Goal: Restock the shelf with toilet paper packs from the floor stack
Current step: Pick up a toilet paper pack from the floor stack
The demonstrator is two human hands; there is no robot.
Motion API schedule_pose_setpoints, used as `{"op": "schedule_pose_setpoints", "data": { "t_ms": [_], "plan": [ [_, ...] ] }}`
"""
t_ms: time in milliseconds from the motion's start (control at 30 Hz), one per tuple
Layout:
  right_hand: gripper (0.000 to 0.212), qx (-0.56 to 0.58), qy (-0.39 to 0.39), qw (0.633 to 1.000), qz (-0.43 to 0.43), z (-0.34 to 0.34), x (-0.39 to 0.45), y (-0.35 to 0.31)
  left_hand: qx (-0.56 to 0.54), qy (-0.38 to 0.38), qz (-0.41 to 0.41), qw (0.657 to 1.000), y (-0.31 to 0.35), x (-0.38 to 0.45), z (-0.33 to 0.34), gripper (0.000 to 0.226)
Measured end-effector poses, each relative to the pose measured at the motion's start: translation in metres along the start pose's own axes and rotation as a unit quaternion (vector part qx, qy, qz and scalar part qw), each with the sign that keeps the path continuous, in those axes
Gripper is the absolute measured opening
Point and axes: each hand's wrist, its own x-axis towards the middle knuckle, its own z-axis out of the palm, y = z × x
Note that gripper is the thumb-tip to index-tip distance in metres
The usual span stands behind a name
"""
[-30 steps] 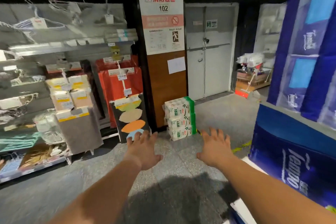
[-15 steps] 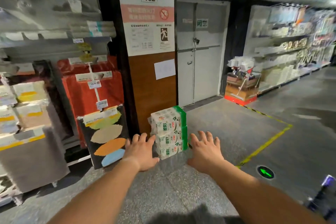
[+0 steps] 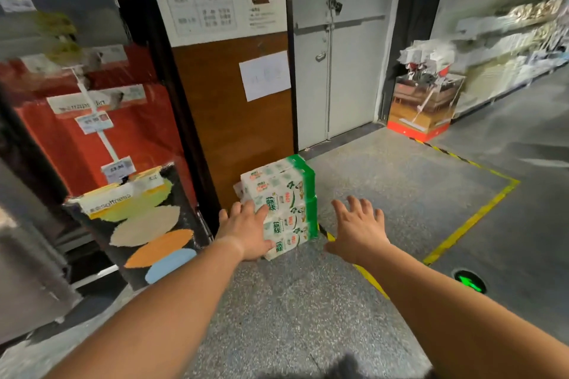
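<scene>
Both hands out, fingers spread and empty: left hand overlaps the white-and-green plastic-wrapped toilet paper stack, right hand just beside it.

Both bare forearms reach forward from the near edge, roughly parallel. The left hand is palm-down, fingers spread and empty. The right hand — slightly farther right — is likewise palm-down, fingers splayed, holding nothing.
</scene>
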Motion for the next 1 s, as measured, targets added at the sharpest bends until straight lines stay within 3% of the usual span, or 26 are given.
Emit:
{"op": "schedule_pose_setpoints", "data": {
  "t_ms": [433, 733, 1000],
  "plan": [
    [0.108, -0.001, -0.084, 0.994, -0.064, 0.006, 0.291, 0.040, -0.045, -0.028, -0.090, 0.995, -0.016, 0.257, 0.000, 0.089],
    [0.107, -0.026, -0.109, 0.989, -0.098, 0.040, 0.467, 0.048, -0.072, -0.084, -0.130, 0.985, -0.056, 0.438, 0.039, 0.097],
    [0.111, -0.053, -0.181, 0.974, -0.127, 0.086, 0.617, 0.065, -0.087, -0.163, -0.166, 0.969, -0.077, 0.561, 0.093, 0.105]
  ]
}}
